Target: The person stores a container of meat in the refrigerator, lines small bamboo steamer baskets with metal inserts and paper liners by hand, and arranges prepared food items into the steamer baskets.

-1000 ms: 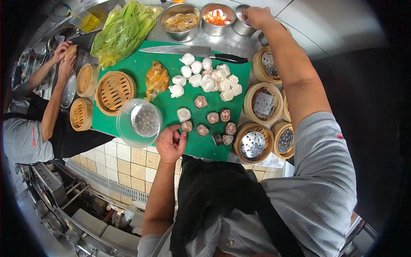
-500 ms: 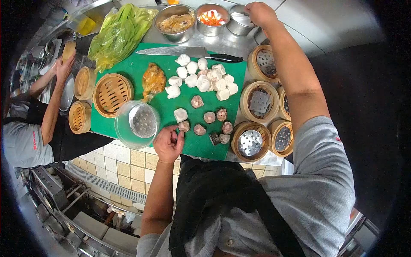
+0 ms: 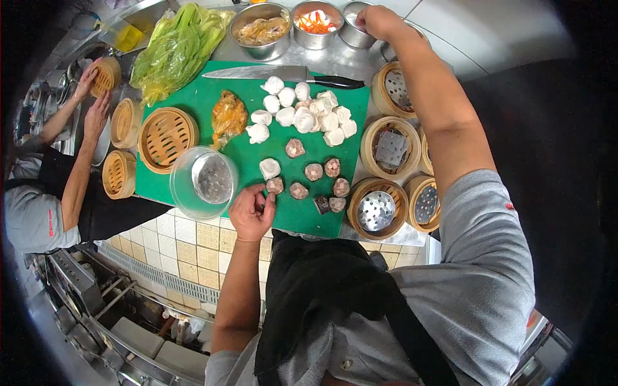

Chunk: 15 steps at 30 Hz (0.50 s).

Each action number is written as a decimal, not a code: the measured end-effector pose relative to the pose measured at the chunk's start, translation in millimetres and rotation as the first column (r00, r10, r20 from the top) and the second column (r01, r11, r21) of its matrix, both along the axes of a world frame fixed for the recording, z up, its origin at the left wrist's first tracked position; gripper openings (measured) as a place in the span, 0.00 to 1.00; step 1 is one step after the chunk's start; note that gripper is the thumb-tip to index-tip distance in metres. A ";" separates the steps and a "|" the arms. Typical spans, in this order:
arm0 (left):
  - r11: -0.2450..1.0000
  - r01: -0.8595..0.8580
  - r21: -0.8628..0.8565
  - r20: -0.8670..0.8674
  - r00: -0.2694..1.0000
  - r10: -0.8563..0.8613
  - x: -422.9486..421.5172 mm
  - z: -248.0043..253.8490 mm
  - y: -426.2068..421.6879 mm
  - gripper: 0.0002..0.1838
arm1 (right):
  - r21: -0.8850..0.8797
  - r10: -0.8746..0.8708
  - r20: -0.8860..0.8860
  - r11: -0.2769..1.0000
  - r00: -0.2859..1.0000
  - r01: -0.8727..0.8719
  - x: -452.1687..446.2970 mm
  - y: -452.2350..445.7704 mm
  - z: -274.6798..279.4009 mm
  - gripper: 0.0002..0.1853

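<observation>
My left hand rests at the front edge of the green cutting board, thumb and forefinger closed about a small brownish meat dumpling. A white dumpling sits just behind that one. Several more meat dumplings lie to the right, and white dumplings are grouped farther back. At the back right, my right hand dips over a small metal container holding something white. Its fingers look pinched together, but their tips are partly hidden inside.
A knife lies across the board's back. Bamboo steamers stand on the right, another steamer and a clear plastic tub on the left. Bagged greens lie behind. A co-worker's hands hold a steamer basket at far left.
My right hand has lowered its fingers into the metal container. My left hand stays at the same dumpling. The co-worker's steamer basket has turned to show its slatted base.
</observation>
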<state>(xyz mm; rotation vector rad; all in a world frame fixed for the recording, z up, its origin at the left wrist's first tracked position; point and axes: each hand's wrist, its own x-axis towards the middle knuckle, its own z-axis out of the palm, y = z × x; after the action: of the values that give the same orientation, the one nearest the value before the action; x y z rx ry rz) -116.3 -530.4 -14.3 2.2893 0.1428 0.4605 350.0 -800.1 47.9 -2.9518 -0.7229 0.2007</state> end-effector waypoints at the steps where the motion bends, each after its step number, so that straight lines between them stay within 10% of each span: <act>1: 1.000 -0.003 -0.005 -0.012 1.000 0.003 -0.3 0.0 -0.2 0.10 | -0.046 -0.007 0.055 0.999 0.998 0.010 0.7 2.0 -0.1 0.11; 15: 0.999 0.020 0.046 0.030 0.999 -0.021 2.1 -1.5 2.3 0.11 | -0.157 0.020 0.186 0.987 0.982 0.010 12.4 4.1 -1.0 0.12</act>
<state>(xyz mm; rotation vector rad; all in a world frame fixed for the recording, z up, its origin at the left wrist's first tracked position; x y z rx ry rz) -114.2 -528.1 -15.7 2.3252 0.0940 0.4925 362.4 -796.0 47.0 -3.1519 -0.7696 -0.0225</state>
